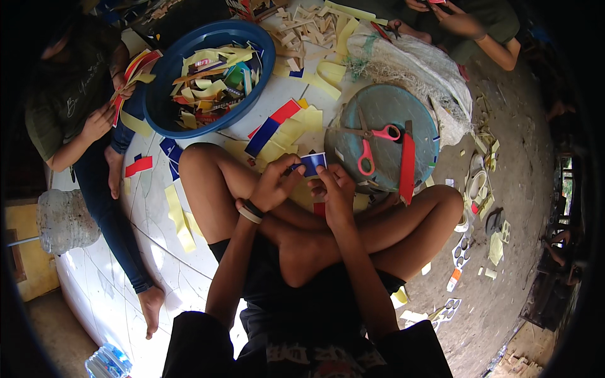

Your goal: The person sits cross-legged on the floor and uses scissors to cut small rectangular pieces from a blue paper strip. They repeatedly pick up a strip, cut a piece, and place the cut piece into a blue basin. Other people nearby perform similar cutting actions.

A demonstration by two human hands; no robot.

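Above my crossed legs, a small blue piece of card [313,165] with a pale edge is held between both hands. My left hand [277,182] pinches its left side; a dark wristband circles that wrist beside a pale one. The fingers of my right hand [334,189] close on the card's lower right. Just right of my hands stands a round blue-green tub-like surface [403,113]. Scissors with pink handles [367,146] lie on it, blades spread. A long red strip [408,167] rests across its right part. Blue strips [263,137] and a red strip [287,111] lie beyond my left hand.
At the upper left, a blue basin [263,94] holds many card offcuts. A person [69,101] on the left grips several strips; another person's hand [463,24] shows at the top right. Wood pieces [309,28], a white sack [441,82] and scraps [495,246] lie around.
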